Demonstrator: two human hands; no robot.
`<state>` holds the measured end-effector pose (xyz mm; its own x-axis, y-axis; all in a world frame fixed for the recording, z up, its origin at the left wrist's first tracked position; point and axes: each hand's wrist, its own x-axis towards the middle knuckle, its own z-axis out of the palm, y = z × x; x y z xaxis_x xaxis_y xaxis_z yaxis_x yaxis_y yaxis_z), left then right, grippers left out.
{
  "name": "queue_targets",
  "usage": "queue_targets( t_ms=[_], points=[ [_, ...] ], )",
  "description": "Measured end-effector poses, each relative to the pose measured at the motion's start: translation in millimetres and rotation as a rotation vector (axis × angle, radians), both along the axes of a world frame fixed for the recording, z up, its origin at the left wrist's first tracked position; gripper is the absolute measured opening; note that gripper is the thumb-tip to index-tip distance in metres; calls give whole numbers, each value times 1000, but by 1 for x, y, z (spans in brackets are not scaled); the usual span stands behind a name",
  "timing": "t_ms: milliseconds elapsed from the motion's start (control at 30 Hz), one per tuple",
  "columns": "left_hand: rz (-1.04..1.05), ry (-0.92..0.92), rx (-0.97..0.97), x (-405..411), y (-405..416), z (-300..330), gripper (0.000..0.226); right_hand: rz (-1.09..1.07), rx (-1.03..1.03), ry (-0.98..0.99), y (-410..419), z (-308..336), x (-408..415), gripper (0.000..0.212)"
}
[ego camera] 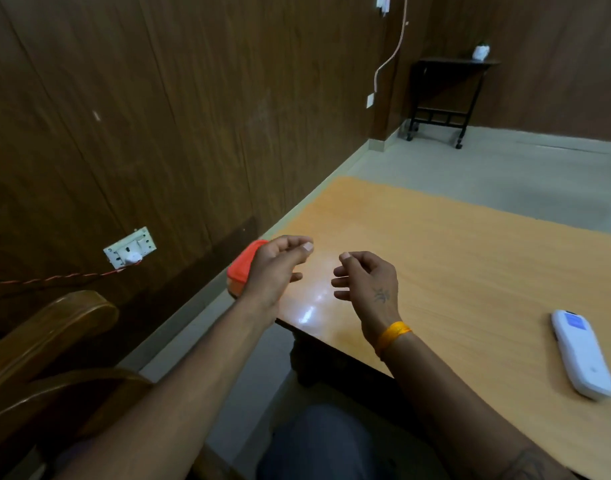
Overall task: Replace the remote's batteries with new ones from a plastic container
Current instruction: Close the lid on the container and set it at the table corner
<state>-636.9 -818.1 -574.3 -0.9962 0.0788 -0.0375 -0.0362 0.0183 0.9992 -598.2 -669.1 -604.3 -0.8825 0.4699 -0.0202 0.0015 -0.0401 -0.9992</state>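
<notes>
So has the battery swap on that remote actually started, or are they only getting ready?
Nothing looks done. The white remote lies on the table to the right, untouched; whether its battery cover is on cannot be told. The container with the red lid sits at the table's left corner, partly hidden behind the left hand. Both that hand and the right hand hover loosely curled and empty. Everything remains: opening remote and container, swapping batteries.
</notes>
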Motion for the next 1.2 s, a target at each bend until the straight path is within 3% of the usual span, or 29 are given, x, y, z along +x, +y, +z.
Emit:
queue_targets(
  t_ms=[233,400,567,700,800,933,1067,1200],
  points=[
    [-239,-70,94,46,123,-9,14,-189,36,-33,103,2,73,21],
    [-434,-99,48,73,201,-12,16,-363,164,-70,182,-4,119,17],
    [-483,-143,20,89,260,-20,17,-487,464,-158,239,-18,145,11],
    [-491,-201,-33,98,297,-39,17,-585,510,-251,267,-30,152,15],
    [-489,-232,-74,102,318,-47,15,-577,682,-366,282,-44,153,16],
    [-485,-234,-98,101,339,-47,12,-437,868,-523,288,-56,153,41],
    [-487,-224,-116,99,350,-48,13,-365,837,-564,291,-58,149,62],
    [-429,-221,-106,94,356,-52,13,-429,675,-538,298,-48,147,56]
  ],
)
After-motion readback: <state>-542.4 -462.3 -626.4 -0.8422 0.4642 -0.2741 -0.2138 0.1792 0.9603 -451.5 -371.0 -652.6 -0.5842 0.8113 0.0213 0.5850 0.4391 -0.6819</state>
